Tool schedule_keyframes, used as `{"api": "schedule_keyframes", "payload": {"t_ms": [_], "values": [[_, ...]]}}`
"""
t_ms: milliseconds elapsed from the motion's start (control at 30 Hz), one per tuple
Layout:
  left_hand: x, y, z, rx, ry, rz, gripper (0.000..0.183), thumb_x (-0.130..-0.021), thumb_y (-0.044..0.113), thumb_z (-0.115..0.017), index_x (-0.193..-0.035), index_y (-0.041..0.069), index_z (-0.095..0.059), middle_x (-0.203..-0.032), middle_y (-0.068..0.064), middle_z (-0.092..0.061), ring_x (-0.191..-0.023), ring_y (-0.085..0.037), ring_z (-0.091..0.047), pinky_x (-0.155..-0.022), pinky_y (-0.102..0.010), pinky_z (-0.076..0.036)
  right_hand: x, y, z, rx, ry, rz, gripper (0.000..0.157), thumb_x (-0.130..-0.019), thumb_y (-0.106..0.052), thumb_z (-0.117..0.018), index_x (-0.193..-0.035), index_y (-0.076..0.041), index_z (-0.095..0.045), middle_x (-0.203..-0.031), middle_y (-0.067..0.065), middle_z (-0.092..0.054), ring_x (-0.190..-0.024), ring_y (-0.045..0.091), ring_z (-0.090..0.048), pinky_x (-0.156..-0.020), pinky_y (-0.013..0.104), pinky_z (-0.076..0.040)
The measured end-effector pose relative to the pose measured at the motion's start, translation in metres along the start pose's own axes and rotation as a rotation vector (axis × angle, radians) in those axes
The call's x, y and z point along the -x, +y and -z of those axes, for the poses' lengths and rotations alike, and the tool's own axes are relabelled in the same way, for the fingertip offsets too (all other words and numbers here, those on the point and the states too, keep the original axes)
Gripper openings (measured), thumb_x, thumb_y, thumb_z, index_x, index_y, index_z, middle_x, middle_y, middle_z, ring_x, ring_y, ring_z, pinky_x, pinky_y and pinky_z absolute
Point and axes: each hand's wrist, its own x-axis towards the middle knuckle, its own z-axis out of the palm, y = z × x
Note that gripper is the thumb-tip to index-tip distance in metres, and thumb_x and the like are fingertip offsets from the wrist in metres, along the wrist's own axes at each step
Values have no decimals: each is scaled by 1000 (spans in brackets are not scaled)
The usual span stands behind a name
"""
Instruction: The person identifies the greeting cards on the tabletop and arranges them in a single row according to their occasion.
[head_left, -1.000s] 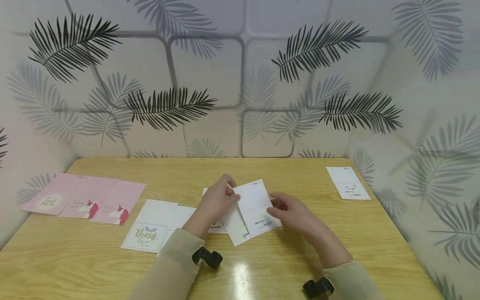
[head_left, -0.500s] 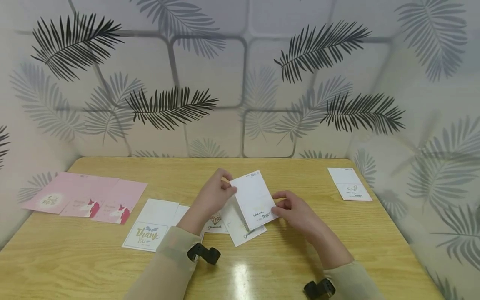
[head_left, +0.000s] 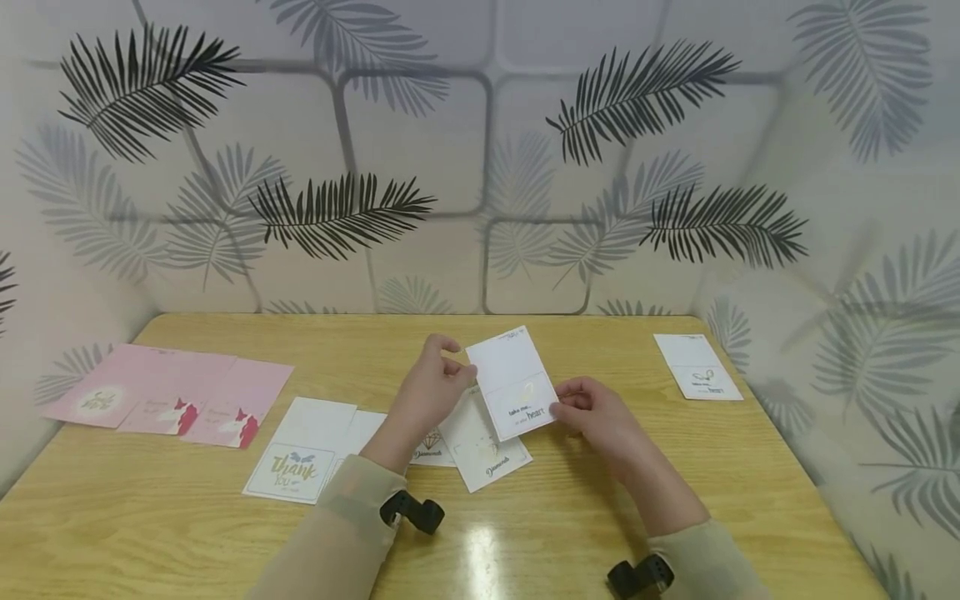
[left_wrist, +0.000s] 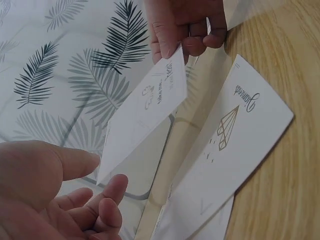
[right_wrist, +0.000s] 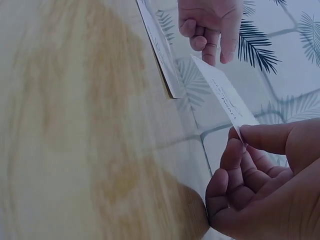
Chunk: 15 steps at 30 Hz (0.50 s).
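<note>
White card (head_left: 516, 383) pinched in my right grip (head_left: 596, 417), I hold my left grip (head_left: 431, 392) loose, unclosed, at the card's left edge.

In the head view, my left sleeve (head_left: 330, 533) hides the lower part of a plain white card (head_left: 363, 429), and it and my right sleeve (head_left: 708, 567) run off the bottom edge. The rear Diamonds card (head_left: 432, 448) is half lost behind my left hand (head_left: 431, 387); the front Diamonds card (head_left: 483, 462) disappears partly beneath my held card (head_left: 513, 383), whose tiny top line I can't read. Lettering on the pink cards (head_left: 238, 398) is too faint. I can't tell whether my left fingertips touch the held card. The right-wrist view crops my right hand (head_left: 596, 412) at its edge.
</note>
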Motion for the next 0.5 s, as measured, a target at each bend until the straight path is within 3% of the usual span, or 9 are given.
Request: {"api": "schedule_keyframes", "payload": {"t_ms": [200,500], "values": [[3,1,-10,-68,-62,-55,24,-111,28,-69,-117,11,-53,-117,-10,-64,-95,-25,-59,-79,-39,-50,-4,-2,4,-77,43,2,31,-108,-7,-69,-135,4,-60,-111,10,-68,-98,23,-65,-86,34,-54],[13,11,-23,-104,-125,-135,27,-110,28,-72,-123,9,-58,-117,-7,-69,-93,-24,-62,-79,-38,-53,-2,-6,10,-111,133,-11,29,-110,-8,-68,-136,1,-59,-107,7,-69,-95,19,-65,-91,36,-55]]}}
